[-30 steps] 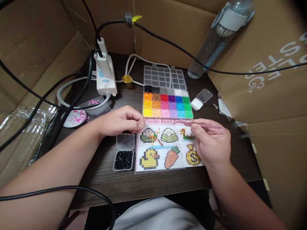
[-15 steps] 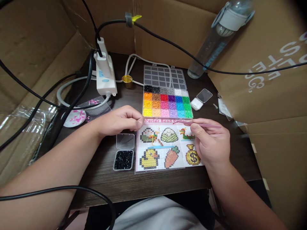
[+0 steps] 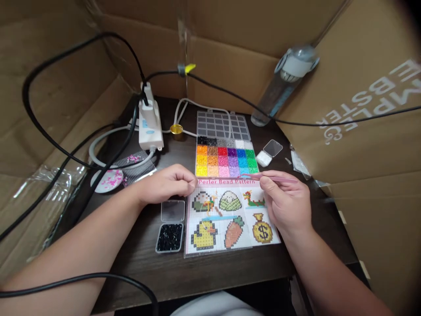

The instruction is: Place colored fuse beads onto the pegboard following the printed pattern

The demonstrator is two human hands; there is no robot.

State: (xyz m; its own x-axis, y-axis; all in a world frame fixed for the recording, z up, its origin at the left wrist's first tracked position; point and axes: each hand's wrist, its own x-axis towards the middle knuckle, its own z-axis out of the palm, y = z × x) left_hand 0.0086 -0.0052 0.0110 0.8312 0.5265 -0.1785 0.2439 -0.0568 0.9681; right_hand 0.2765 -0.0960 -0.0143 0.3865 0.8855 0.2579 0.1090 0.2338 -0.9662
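My right hand is closed around pink tweezers, which point left. Their tips hover by the front edge of the bead box, where coloured beads fill a grid of compartments; whether they pinch a bead is too small to tell. Beneath lies a Perler Bead Pattern sheet printed with a duck, a carrot, a money bag and other pictures, over a clear pegboard. With fingers curled, my left hand rests at the sheet's top left corner; what its fingertips hold, if anything, is hidden.
Left of the sheet stands an open case of black beads; a case of white beads sits back right. Behind are a power strip, a gold cup and a bottle. Black cables cross overhead between cardboard walls.
The view has tilted up, so everything sits lower in it. Relative to the sheet, the tweezer tips have shifted slightly away from me, from the title to the box's front edge.
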